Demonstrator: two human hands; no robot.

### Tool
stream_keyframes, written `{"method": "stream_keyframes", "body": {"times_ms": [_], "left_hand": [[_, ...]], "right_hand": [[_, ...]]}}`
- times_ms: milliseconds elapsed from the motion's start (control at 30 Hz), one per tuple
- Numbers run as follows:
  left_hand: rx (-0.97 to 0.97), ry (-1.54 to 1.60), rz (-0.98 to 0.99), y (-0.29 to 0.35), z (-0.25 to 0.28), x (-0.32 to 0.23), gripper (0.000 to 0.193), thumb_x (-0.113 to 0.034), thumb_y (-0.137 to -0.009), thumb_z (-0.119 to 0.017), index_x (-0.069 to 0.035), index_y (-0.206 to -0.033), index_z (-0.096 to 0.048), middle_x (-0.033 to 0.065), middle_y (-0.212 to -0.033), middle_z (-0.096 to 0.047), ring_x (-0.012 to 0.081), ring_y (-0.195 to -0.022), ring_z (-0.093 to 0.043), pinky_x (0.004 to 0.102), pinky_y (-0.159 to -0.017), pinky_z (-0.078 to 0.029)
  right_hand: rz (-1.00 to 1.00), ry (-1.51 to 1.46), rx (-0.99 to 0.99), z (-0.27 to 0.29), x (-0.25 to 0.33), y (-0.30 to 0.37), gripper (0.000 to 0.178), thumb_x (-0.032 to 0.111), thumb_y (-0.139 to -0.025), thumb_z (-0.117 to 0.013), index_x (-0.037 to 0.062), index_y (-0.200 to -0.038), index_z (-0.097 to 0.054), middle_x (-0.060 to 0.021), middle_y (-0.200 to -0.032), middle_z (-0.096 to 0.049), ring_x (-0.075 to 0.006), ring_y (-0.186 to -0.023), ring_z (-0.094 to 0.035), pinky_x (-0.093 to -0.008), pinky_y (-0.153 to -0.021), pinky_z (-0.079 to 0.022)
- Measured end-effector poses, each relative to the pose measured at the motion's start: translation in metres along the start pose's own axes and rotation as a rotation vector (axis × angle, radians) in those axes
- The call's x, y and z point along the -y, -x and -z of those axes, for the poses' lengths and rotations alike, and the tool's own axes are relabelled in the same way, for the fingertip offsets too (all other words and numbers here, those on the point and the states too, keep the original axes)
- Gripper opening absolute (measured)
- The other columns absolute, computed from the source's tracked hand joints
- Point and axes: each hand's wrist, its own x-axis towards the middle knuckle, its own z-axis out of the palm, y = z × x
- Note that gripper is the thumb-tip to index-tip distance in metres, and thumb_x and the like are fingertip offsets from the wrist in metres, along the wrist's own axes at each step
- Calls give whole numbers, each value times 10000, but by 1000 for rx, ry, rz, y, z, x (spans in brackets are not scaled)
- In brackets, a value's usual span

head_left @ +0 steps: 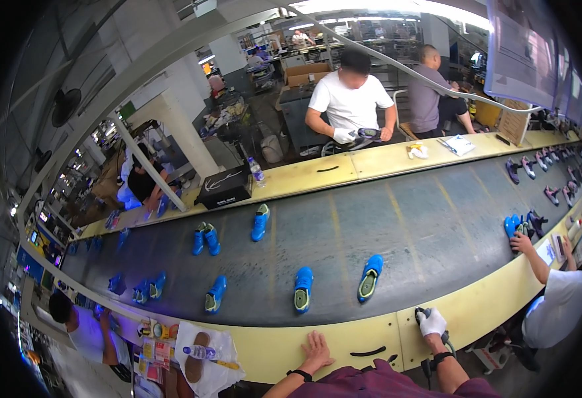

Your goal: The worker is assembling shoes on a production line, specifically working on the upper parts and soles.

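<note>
My bare left hand (pixel 317 349) lies flat with its fingers spread on the yellow ledge along the near side of the conveyor belt. My right hand (pixel 431 322), in a white glove, is closed around a dark hand-held tool (pixel 422 312) at the ledge's inner edge; a cable runs down beside that wrist. The tool's exact kind does not show. On the dark belt (pixel 344 232) ahead, a blue shoe (pixel 370 278) with a light green lining is nearest to my hands. Another blue shoe (pixel 303 290) stands to its left, and a third blue shoe (pixel 216 294) lies farther left.
More blue shoes (pixel 206 239) are farther left on the belt. Dark shoes (pixel 529 166) line its far right. Across stands a person (pixel 352 99) holding a dark shoe. A black box (pixel 225 188) and bottle (pixel 256 172) sit on the far ledge. Co-workers flank me.
</note>
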Motion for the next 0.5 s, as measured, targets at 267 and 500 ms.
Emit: {"method": "stream_keyframes", "body": {"times_ms": [267, 500], "left_hand": [[41, -97, 64, -7, 0, -11, 1350, -566, -822, -844, 22, -1696, 0, 277, -1772, 119, 511, -1625, 118, 823, -1200, -106], [26, -62, 34, -10, -5, -8, 1370, -567, -796, -861, 29, -1696, -18, 292, -1768, 113, 530, -1617, 127, 819, -1201, -103]], "right_hand": [[-35, 48, 30, 1, -2, -2, 466, 497, -898, -795, 78, -1097, -741, -198, -1042, -777, -417, -1010, -741, -499, -896, -572], [-40, 6, 39, 5, -1, -2, 458, 498, -889, -795, 71, -1042, -729, -203, -998, -771, -419, -974, -740, -497, -859, -572]]}}
